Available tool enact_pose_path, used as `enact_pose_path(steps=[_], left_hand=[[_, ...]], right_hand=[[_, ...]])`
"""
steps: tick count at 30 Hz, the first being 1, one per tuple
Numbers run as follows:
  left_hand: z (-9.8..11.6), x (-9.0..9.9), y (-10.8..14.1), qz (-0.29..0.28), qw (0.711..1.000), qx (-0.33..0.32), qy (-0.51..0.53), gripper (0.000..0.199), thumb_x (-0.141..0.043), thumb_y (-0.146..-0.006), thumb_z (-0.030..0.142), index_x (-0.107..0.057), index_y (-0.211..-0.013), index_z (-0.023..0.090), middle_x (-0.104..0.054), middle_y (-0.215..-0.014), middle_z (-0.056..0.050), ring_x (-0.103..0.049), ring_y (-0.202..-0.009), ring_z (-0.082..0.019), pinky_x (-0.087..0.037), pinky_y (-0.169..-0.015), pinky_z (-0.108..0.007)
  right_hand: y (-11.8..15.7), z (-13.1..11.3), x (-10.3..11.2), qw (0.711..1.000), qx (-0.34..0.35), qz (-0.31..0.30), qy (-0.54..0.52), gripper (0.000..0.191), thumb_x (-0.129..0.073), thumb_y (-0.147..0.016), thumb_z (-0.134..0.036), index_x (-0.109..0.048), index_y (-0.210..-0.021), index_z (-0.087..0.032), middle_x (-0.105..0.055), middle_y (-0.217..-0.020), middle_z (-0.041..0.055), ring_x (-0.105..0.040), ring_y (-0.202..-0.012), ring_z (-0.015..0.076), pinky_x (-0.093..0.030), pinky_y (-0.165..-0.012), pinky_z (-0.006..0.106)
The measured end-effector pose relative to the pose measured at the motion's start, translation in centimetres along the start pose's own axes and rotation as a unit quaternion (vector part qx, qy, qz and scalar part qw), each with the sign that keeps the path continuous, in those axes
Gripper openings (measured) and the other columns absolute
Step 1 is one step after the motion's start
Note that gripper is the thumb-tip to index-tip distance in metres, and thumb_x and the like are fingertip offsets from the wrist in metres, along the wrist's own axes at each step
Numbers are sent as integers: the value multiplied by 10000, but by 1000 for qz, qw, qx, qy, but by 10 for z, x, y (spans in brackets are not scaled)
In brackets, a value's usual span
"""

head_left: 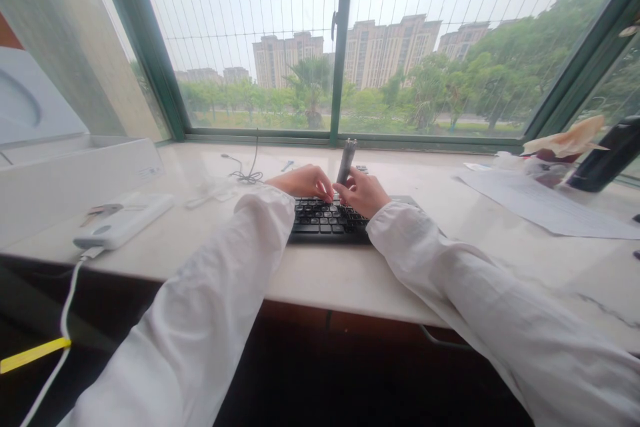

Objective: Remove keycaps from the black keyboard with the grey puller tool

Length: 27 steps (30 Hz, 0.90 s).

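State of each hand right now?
Left hand: curled over the keyboard; can't tell if it's holding anything.
Right hand: closed on a dark rod.

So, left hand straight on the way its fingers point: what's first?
Probably the right hand, holding the dark cylinder; depth is unclear, so the keyboard below could come first.

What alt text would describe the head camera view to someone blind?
A person's right hand holds a dark slim object nearly upright above a black keyboard, while the left hand is at the keys. The keyboard lies on a pale counter between coiled cable and paper. Beyond, a window shows trees and buildings.
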<state>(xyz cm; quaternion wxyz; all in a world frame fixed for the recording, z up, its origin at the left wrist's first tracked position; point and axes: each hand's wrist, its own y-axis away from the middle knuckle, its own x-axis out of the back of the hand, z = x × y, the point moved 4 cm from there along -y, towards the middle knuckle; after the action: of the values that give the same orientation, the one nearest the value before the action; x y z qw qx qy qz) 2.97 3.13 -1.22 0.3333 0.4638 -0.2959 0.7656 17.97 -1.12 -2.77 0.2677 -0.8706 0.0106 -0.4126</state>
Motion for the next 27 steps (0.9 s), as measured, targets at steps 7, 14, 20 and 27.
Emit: enact_pose_path(steps=[7,14,20,27], left_hand=[[5,1,2,-42,998,36,8,350,-662,-733,474,-753,-958,222,-736,-930,-31,-643,-851,-160,-442,-745,-214],[12,-2,-2,-34,996,49,-65,317,-609,-750,462,-748,-889,214,-730,-892,-28,-633,-788,-149,-430,-702,-209],[9,0,-2,-32,993,56,-101,292,-535,-768,363,-732,-923,214,-720,-925,-23,-627,-807,-142,-430,-702,-199],[17,0,1,-49,994,28,-90,314,-595,-757,434,-723,-994,271,-709,-884,7,-613,-748,-116,-395,-639,-184]], right_hand=[[-5,18,-7,988,-102,-20,-113,159,-585,-859,-344,-555,-918,-198,-697,-689,29,-657,-566,152,-520,-555,258],[-4,15,-8,973,-132,-34,-185,169,-617,-849,-333,-541,-919,-200,-692,-687,32,-663,-545,157,-547,-506,254],[-7,19,-13,953,-185,-55,-232,224,-651,-833,-367,-548,-916,-185,-691,-680,48,-675,-569,170,-565,-543,266],[-5,12,-9,983,-105,-25,-149,234,-650,-823,-421,-592,-902,-208,-686,-654,14,-666,-566,153,-553,-597,261]])
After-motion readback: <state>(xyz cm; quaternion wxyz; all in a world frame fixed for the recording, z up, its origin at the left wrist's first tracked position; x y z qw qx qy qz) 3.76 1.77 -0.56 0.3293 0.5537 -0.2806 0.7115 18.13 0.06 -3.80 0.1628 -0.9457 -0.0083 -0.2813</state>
